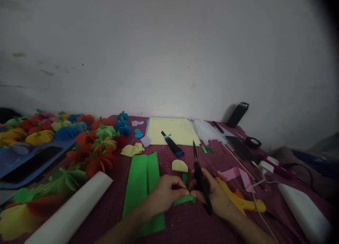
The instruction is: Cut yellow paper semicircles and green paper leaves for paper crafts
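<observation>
My left hand (pixel 168 192) pinches a small green paper piece (pixel 184 177), its fingertips closed and nearly touching those of the other hand. Black-handled scissors (pixel 201 184) rest in my right hand (pixel 215 196), blades pointing up and away toward the wall. The thumb and finger of that hand also meet at the small green piece; which fingertips bear on it is partly hidden. Just under the hands lies a green paper strip (pixel 184 200). A pale yellow rounded paper cutout (pixel 179 166) sits beyond them, and wide green paper sheets (pixel 137 182) lie to the left.
Several colourful paper pumpkins (pixel 104 131) crowd the left side near a white roll (pixel 71 208). A cutter knife (pixel 172 144) lies by pale yellow sheets (pixel 172 131). A yellow glue gun (pixel 238 199), pink strip (pixel 237 176), cables and a white box (pixel 304 210) are at right.
</observation>
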Available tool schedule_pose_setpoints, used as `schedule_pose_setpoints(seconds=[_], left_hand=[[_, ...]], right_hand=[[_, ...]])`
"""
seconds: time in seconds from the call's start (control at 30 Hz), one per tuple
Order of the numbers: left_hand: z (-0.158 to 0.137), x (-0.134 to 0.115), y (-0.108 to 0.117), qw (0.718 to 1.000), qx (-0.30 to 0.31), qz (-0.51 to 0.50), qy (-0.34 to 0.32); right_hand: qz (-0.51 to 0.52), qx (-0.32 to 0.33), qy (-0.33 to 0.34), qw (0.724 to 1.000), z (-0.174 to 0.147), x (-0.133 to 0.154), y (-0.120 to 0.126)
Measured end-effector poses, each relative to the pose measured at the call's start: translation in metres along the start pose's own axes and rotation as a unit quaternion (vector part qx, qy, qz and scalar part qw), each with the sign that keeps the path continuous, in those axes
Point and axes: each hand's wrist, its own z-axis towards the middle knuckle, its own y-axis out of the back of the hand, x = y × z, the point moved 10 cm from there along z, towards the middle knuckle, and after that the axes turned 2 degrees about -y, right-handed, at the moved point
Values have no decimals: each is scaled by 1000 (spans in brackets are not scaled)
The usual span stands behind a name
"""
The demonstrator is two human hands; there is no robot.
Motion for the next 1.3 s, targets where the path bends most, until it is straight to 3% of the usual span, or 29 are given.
schedule_pose_setpoints(seconds=[0.23,0.37,0.73,1.03,1.3], left_hand=[[-2,-1,-1,999,4,37,-7],[-5,4,5,999,-8,8,44],[-3,1,4,995,29,-60,70],[-12,27,-7,976,148,29,155],[-10,20,-1,960,131,246,25]], right_hand=[[-12,25,-34,999,-3,1,-10],[-9,2,-28,1000,-2,2,-5],[-20,-76,-31,996,2,-2,17],[-19,48,-77,996,-3,-8,-4],[-37,3,-70,997,0,-4,10]])
